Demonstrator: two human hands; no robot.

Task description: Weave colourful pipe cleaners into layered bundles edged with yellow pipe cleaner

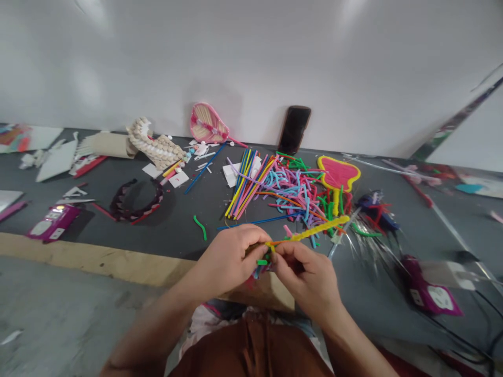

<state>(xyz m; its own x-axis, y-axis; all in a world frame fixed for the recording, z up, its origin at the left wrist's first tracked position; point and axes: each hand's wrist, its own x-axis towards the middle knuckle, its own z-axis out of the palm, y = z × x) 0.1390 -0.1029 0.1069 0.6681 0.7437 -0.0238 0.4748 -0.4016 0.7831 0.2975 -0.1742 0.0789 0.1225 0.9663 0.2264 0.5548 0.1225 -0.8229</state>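
My left hand (231, 254) and my right hand (308, 269) meet near the table's front edge, thumbs and fingers pinched close together. Between them runs a yellow pipe cleaner (320, 229), with its thick twisted length slanting up to the right past my right hand. A thin orange piece shows beside its near end. Both hands grip this yellow end; the exact hold is partly hidden by the fingers. Just beyond lies a heap of cut coloured pipe cleaners (293, 191). A pink shape with a yellow border and stem (338, 174) rests at the heap's right side.
Long straws or sticks (245, 183) lie left of the heap. A phone (294, 130) leans on the white wall. A dark braided ring (137, 201) and a purple device (54, 222) are at left. Another purple device (430, 293), cables and a glue gun (379, 209) are at right.
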